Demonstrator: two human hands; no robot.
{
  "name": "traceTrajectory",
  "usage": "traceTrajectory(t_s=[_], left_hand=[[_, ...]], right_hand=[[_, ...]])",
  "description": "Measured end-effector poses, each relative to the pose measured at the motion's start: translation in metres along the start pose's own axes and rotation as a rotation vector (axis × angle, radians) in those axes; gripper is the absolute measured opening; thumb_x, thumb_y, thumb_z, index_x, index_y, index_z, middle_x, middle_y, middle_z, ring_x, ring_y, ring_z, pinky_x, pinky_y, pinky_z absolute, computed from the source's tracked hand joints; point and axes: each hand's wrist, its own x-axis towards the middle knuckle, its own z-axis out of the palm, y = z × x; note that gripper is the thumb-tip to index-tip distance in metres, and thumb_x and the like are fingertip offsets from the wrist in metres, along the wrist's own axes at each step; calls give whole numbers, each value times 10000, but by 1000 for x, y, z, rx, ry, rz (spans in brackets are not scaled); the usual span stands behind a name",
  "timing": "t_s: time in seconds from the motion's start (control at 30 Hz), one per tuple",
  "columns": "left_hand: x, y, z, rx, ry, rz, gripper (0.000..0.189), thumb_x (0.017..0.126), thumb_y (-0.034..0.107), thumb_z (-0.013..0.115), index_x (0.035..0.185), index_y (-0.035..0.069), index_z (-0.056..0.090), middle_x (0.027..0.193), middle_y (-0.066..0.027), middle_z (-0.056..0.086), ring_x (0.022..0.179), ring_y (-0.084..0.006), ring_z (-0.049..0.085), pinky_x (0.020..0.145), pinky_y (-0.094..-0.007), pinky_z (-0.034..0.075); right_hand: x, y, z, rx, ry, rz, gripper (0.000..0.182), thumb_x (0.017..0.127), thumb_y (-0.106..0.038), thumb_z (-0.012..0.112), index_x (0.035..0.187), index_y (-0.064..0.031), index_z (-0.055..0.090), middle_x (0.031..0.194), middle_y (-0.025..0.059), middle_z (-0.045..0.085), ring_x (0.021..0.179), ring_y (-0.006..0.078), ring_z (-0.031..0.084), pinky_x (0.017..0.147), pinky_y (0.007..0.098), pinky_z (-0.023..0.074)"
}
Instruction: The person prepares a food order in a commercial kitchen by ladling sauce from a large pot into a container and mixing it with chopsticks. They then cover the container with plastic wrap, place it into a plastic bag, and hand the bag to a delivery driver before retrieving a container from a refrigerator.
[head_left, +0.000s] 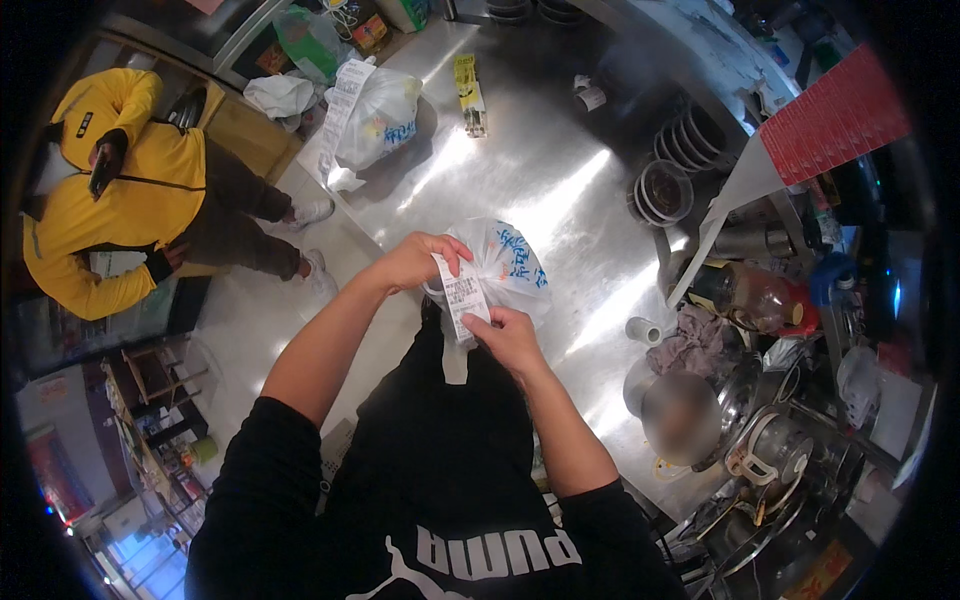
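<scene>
A printed paper receipt (466, 296) is stretched between my two hands over a white plastic carrier bag (517, 262) with blue writing. My left hand (424, 262) grips the slip near its top, against the gathered neck of the bag. Lower down, my right hand (510, 337) pinches its side between thumb and fingers. Part of the slip hangs below, in front of my black shirt. The bag rests at the near edge of a stainless steel counter (525, 165), and what it contains is hidden.
Another tied plastic bag (379, 120) with a long receipt (345, 112) stands farther left, near a yellow packet (470, 94). Stacked bowls (664, 191), a jar (750, 296) and a glass kettle (776, 446) crowd the right. A person in a yellow jacket (127, 195) stands beyond the counter's left edge.
</scene>
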Motion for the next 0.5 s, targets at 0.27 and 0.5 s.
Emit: traceTrajectory(t_s=[0.27,0.5], left_hand=[[-11,12,10,-72,303,-129,388,803,6,713,1187,25,658,1156,-52,648,1030,-145,616,914,-291,496],[-30,1,4,-100,365,-47,418,853,103,713,1251,35,607,1163,-62,626,1064,-156,593,958,-315,461]], right_hand=[[2,0,-1,-101,15,-47,350,835,-305,753,896,39,734,700,48,685,627,84,576,594,265,465],[2,-2,2,-60,19,-73,327,842,-290,751,902,31,735,737,45,699,636,77,577,593,254,460]])
